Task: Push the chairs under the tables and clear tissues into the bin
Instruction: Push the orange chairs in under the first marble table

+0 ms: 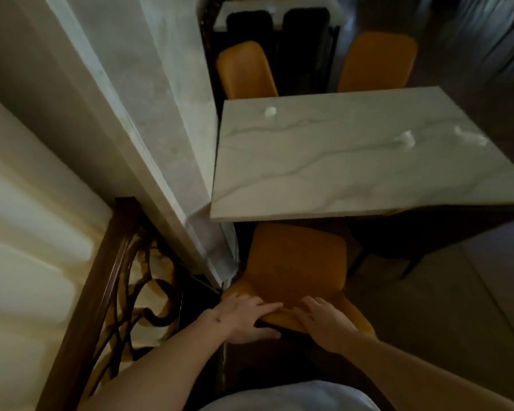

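Observation:
An orange chair [294,262] stands right in front of me, its seat partly under the near edge of a marble-topped table [324,173]. My left hand [247,318] grips the top of the chair's backrest, fingers over the front and thumb behind. My right hand [324,324] holds the same backrest edge beside it. Three crumpled white tissues lie on the table: one [270,111] at the far left, one [404,139] toward the right, one [469,136] near the right edge. No bin is in view.
A marble wall ledge [161,129] runs along the table's left side. Two more orange chairs [245,71] [377,62] stand at the table's far side, with black chairs [279,28] behind. A brown wooden rail with ironwork [113,277] is at lower left. Open floor [457,292] lies right.

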